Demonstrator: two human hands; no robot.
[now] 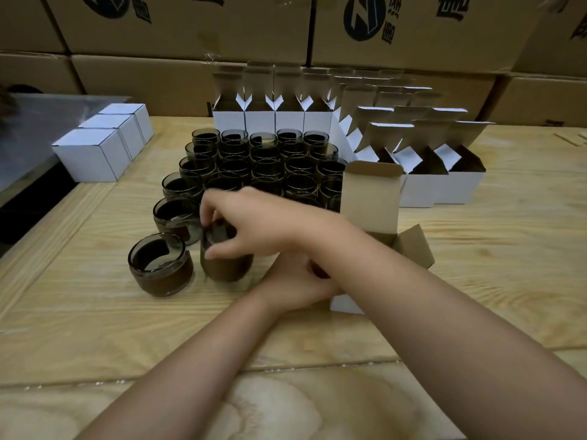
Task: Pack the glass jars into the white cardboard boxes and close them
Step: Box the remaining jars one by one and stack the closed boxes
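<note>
**Arms crossed over jar and open box**

Right hand (251,217) reaching across to the left, fingers closed around the rim of a dark glass jar (226,263) standing on the wooden bench (95,328). Left hand (295,287) passing beneath the right forearm, pressed against the near side of an open white box (374,242), flaps up; grip partly hidden. Two more jars (160,269) just left of the held one, a dense cluster (263,163) behind. Open empty boxes (428,173) at far right, three closed boxes (101,144) at far left. Brown cartons (190,27) stacked beyond.
</note>
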